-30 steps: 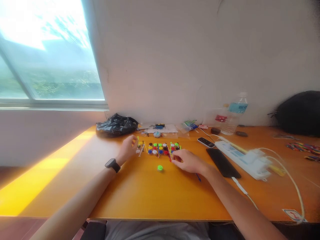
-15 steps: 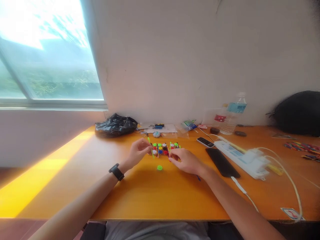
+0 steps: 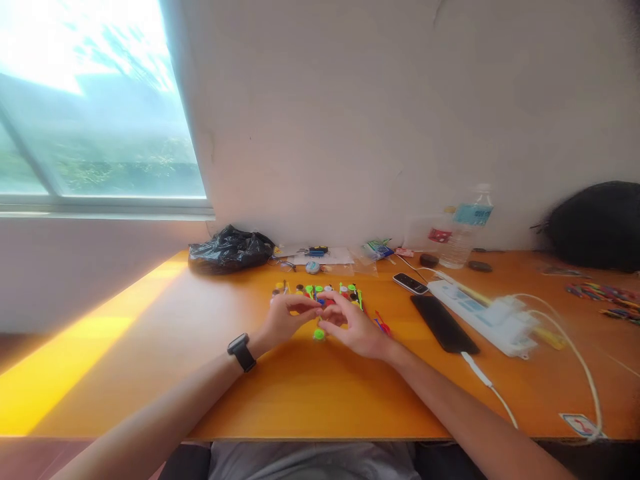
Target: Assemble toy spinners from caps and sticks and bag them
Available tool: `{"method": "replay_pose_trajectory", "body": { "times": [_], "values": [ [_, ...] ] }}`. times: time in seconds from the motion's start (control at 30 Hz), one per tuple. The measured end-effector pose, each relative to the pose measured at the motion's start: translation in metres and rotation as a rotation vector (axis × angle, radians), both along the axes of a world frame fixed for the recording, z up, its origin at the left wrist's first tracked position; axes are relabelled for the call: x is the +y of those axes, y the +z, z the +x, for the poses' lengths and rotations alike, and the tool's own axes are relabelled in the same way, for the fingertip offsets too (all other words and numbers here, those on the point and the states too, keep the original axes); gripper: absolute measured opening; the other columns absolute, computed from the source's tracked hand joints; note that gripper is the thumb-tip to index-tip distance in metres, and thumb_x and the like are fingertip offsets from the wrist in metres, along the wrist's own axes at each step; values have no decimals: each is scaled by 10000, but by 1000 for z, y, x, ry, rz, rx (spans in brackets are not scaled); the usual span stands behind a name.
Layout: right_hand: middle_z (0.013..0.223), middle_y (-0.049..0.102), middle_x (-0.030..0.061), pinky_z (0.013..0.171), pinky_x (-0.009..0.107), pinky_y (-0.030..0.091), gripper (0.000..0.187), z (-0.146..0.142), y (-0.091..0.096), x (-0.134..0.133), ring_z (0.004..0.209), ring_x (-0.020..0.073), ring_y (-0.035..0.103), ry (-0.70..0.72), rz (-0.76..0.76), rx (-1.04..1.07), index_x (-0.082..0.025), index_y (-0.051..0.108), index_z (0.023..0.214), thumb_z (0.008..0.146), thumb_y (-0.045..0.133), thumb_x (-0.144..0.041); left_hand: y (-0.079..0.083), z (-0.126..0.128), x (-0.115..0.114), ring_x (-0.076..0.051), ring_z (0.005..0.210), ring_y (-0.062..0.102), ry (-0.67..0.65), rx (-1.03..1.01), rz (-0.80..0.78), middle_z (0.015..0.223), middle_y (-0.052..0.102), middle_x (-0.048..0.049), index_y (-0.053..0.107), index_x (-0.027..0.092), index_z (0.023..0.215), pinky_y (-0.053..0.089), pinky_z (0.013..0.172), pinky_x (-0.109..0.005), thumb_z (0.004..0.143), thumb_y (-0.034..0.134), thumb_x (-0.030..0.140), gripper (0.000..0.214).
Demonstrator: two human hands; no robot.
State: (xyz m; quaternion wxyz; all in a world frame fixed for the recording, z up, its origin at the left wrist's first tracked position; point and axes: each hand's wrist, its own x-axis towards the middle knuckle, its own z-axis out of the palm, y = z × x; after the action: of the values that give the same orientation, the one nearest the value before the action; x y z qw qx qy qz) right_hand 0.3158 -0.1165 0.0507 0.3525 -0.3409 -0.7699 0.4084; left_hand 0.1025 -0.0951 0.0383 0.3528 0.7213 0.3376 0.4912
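Our left hand [image 3: 284, 324] and right hand [image 3: 356, 329] sat at 12 o'clock of a green cap [image 3: 319, 334]. We couldn't tell whether fingers [image 3: 306, 315] clamped anything.

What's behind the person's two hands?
Beyond the left hand and right hand, coloured round pieces and thin sticks show. The hands cover part of this group's near side; what lies there can't be seen.

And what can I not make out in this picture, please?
All in the head view:
Grip of the left hand and right hand: their own fingertips cover it.
Some discs: hidden behind the hands.
Black thing, far right: cut off by the right edge.
Blue label: print too small and blurred.
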Motion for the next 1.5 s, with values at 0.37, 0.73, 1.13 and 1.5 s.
{"method": "replay_pose_trajectory", "body": {
  "times": [0.37,0.73,1.13,1.5],
  "values": [
    [808,557,-35,733,291,429,319,9,-3,12,764,153,541,-28,-146,82,-237,520,1234,938,608,-320,3,-11,1,-216,842,615,137,439,452,907,683,-79,829,301,1063,487,791,-348,969,663,410,220],
    [747,513,-56,668,266,372,243,14,-12,12,683,138,481,6,-135,-169,-224,549,1116,883,515,-162,-3,-15,4,-161,734,620,-182,510,267,860,731,-47,788,225,886,468,669,-265,918,670,308,148],
    [720,533,-46,611,255,342,184,9,-16,12,655,135,474,-42,38,-277,-204,610,1014,875,538,-108,-4,-16,5,-113,675,558,-164,653,280,833,702,-12,774,219,939,392,624,-227,954,683,424,224],
    [669,552,-47,568,241,342,91,6,-16,13,620,134,506,-95,54,-280,-194,627,988,902,598,-192,-11,-7,4,-130,745,612,-197,582,228,914,743,-40,797,224,1032,438,649,-210,975,656,360,204]
  ]
}}
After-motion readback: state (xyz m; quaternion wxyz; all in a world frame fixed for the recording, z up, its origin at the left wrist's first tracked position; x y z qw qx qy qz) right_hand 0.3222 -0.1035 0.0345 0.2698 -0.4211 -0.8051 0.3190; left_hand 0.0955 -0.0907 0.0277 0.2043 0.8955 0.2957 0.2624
